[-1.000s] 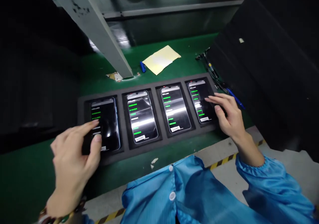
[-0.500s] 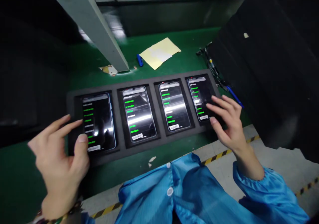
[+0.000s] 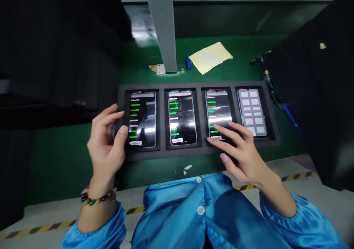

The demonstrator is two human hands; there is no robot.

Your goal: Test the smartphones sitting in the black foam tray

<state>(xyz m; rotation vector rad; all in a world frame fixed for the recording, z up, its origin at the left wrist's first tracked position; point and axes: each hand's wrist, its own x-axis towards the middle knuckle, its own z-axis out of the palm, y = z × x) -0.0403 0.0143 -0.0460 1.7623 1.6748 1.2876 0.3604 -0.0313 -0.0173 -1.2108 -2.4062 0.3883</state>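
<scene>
Several smartphones lie face up in a row, each in its own recess of a dark foam tray. The leftmost phone, the second phone and the third phone show dark screens with green and white lines of text. On the rightmost phone the screen shows pale grey blocks in two columns. My left hand rests at the tray's left end beside the leftmost phone, fingers apart, holding nothing. Over the lower part of the third phone is my right hand, fingers spread; whether a fingertip touches the glass I cannot tell.
Behind the tray, a yellow paper and a blue cap-like piece lie on the green bench. A grey post rises there. Cables and a blue pen-like object lie at right, beside a black panel.
My right hand has moved left from the rightmost phone to the third one. The rightmost screen has switched from text lines to grey blocks. The camera view has turned left.
</scene>
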